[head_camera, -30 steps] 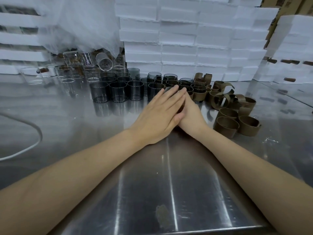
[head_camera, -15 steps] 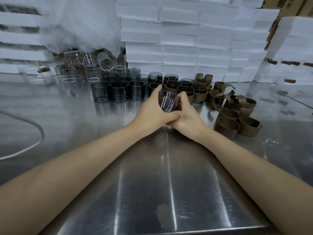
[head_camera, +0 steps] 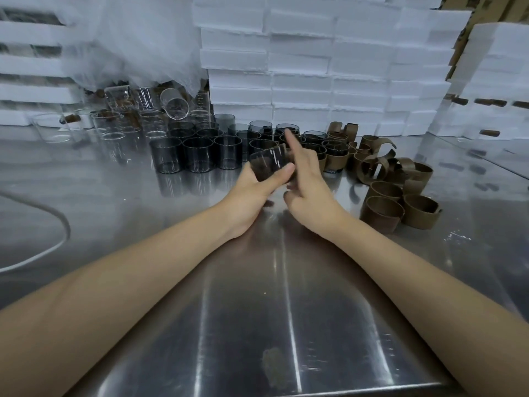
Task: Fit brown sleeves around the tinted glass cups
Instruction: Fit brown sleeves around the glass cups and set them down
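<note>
The left hand (head_camera: 252, 191) grips one tinted cup (head_camera: 267, 164) above the table (head_camera: 257, 310). The right hand (head_camera: 312, 196) beside it holds nothing, forefinger straight. Three bare cups (head_camera: 199, 154) stand in front (loose sleeves (head_camera: 383, 202) too tangled to count).

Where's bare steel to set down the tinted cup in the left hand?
Free: stainless steel table near its front edge; also left, between white cable and dark tinted glass cups. Crowded: cups at back centre, brown curled sleeves on right.

left hand (head_camera: 249, 193): fingers hidden behind tinted cup (head_camera: 267, 166) | cable (head_camera: 67, 230): cut by left edge
</note>
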The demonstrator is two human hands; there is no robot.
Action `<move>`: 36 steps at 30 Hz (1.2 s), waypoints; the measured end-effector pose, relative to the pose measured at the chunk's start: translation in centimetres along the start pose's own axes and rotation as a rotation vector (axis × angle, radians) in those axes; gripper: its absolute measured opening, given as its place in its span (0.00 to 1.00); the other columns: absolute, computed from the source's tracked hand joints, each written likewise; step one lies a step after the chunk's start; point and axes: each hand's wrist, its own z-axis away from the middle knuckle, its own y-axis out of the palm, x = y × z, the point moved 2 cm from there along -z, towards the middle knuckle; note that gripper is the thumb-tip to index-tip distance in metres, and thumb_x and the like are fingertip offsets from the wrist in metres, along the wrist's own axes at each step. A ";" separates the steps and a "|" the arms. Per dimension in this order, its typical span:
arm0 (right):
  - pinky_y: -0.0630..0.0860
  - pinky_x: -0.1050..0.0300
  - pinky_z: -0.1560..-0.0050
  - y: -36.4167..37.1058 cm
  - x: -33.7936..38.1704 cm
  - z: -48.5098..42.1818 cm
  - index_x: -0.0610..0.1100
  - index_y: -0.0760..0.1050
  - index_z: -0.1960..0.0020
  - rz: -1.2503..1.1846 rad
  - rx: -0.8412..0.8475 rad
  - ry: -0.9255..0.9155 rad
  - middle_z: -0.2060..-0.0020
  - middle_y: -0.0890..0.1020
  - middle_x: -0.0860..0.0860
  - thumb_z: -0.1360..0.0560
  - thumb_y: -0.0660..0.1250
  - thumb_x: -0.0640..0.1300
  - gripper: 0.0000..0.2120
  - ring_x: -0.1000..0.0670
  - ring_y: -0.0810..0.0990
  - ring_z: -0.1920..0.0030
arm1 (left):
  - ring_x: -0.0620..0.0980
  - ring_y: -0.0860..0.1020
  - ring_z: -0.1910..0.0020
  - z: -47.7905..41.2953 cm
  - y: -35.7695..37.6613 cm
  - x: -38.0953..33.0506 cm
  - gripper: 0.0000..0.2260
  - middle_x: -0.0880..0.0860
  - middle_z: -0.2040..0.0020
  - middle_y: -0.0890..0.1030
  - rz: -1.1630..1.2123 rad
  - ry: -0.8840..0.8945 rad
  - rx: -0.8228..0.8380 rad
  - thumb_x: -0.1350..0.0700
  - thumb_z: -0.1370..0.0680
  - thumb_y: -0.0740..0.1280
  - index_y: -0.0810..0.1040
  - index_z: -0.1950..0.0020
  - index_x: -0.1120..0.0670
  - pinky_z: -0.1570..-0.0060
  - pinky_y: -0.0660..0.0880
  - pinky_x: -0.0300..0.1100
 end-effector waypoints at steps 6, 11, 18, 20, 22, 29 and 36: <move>0.51 0.79 0.35 0.7 0.0 0.1 0.58 0.38 0.24 -0.031 0.154 -0.013 0.22 0.46 0.50 0.31 0.62 0.27 0.50 0.61 0.46 0.26 | 0.55 0.79 0.42 0.1 -0.1 -0.3 0.21 0.59 0.45 0.80 -0.051 0.061 0.050 0.50 0.25 0.67 0.75 0.36 0.61 0.37 0.74 0.45; 0.67 0.65 0.33 -0.1 -0.3 -0.1 0.55 0.38 0.22 -0.188 0.128 0.104 0.26 0.59 0.53 0.27 0.62 0.27 0.48 0.54 0.63 0.27 | 0.48 0.80 0.44 0.1 -0.2 0.0 0.26 0.55 0.43 0.81 -0.030 0.038 -0.049 0.58 0.28 0.73 0.71 0.33 0.61 0.48 0.77 0.35; 0.75 0.56 0.38 -1.6 -0.6 -0.2 0.44 0.59 0.25 -0.313 0.062 0.173 0.37 0.76 0.46 0.31 0.67 0.24 0.40 0.52 0.75 0.38 | 0.41 0.80 0.44 0.3 -0.2 0.0 0.38 0.51 0.39 0.78 -0.066 0.030 -0.049 0.54 0.39 0.78 0.67 0.32 0.57 0.49 0.77 0.35; 0.76 0.56 0.42 -1.5 -0.6 -0.2 0.45 0.59 0.25 -0.344 0.057 0.178 0.39 0.76 0.45 0.31 0.67 0.23 0.40 0.53 0.76 0.42 | 0.48 0.80 0.41 0.2 -0.3 0.2 0.35 0.53 0.39 0.80 0.001 0.001 -0.026 0.56 0.34 0.79 0.67 0.32 0.60 0.44 0.78 0.40; 0.74 0.63 0.44 -1.3 -0.7 0.0 0.45 0.54 0.23 -0.330 0.044 0.170 0.39 0.75 0.48 0.30 0.67 0.24 0.42 0.59 0.76 0.45 | 0.52 0.79 0.37 0.0 -0.4 0.2 0.27 0.55 0.38 0.81 0.058 -0.012 0.020 0.58 0.28 0.75 0.70 0.32 0.61 0.35 0.74 0.46; 0.65 0.71 0.35 -0.6 -0.6 0.4 0.49 0.43 0.21 -0.167 0.060 0.063 0.32 0.67 0.56 0.29 0.69 0.29 0.48 0.61 0.69 0.32 | 0.47 0.76 0.34 0.1 0.3 0.0 0.20 0.55 0.34 0.77 -0.133 0.011 0.050 0.41 0.28 0.69 0.77 0.39 0.46 0.33 0.71 0.44; 0.72 0.70 0.49 -1.2 -0.6 0.0 0.43 0.62 0.27 -0.118 -0.043 0.134 0.46 0.77 0.54 0.34 0.71 0.28 0.39 0.61 0.76 0.48 | 0.49 0.72 0.34 -0.1 0.3 0.2 0.26 0.55 0.36 0.74 -0.420 0.089 0.099 0.36 0.32 0.69 0.73 0.37 0.43 0.31 0.68 0.47</move>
